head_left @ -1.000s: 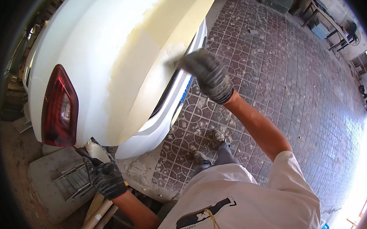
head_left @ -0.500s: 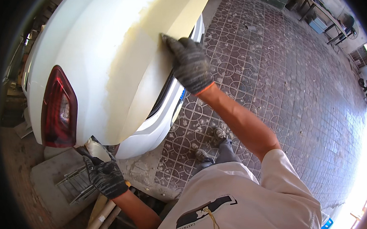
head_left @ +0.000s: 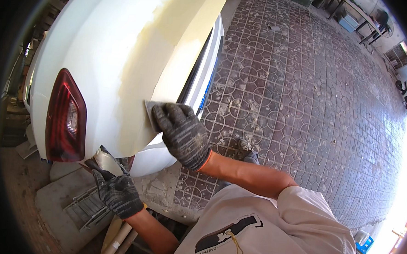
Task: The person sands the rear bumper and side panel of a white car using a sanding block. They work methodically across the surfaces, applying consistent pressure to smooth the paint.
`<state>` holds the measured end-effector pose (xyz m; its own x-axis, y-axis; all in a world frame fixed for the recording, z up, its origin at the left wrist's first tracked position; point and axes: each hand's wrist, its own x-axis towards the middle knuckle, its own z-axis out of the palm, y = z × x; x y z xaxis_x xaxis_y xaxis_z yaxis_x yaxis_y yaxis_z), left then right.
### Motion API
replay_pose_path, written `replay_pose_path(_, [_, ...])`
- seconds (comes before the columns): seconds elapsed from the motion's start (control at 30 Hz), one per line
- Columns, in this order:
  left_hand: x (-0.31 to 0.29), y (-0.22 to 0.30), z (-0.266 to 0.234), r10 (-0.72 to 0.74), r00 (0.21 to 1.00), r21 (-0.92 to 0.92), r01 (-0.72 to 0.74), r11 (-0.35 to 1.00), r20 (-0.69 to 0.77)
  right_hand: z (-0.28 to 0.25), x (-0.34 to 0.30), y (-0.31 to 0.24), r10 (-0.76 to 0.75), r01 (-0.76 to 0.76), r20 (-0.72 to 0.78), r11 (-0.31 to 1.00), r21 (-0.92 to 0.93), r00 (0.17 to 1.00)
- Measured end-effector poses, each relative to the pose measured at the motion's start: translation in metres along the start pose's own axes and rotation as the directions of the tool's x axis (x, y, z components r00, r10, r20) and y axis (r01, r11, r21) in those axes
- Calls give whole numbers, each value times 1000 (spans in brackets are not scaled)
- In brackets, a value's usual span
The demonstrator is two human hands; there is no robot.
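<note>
The rear of a white car [head_left: 95, 34] fills the upper left, with a broad band of pale yellow body filler [head_left: 143, 85] along its rear edge. My right hand [head_left: 183, 134], in a dark grey knitted glove, is closed on a thin flat putty spreader [head_left: 151, 115]. The spreader's edge lies at the lower part of the filler band. Lower left, my left hand [head_left: 119, 194], gloved alike, grips a putty board [head_left: 109, 163] carrying a cream-coloured smear. This board is just below the car's corner, near the red tail light [head_left: 67, 120]; its underside is hidden.
A white bumper [head_left: 153, 159] juts out below the filled panel. Beside my left hand lie a wire rack [head_left: 87, 208] and cardboard tubes [head_left: 114, 242]. Patterned tile floor [head_left: 283, 99] stretches to the right. A table [head_left: 359, 18] and a blue bin [head_left: 348, 20] stand far back.
My right hand has swept with the spreader down and toward me along the filler, from the panel's upper part to its lower part. My left hand and the board have barely moved.
</note>
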<state>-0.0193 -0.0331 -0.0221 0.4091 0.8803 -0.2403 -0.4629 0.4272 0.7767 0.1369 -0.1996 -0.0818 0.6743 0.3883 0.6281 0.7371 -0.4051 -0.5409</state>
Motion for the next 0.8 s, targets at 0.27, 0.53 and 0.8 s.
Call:
replay_pose_path(0.27, [9, -6, -8, 147, 959, 268, -212, 940, 242, -31, 18, 73, -162, 177, -172, 981, 80, 972])
replay_pose_path(0.53, [-1, -4, -14, 308, 760, 817, -559, -138, 572, 0, 70, 183, -404, 383, -284, 915, -128, 869])
replay_pose_path(0.8, [22, 0, -41, 308, 879, 740, -474, 478, 364, -29, 85, 201, -88, 68, -243, 994, -90, 966])
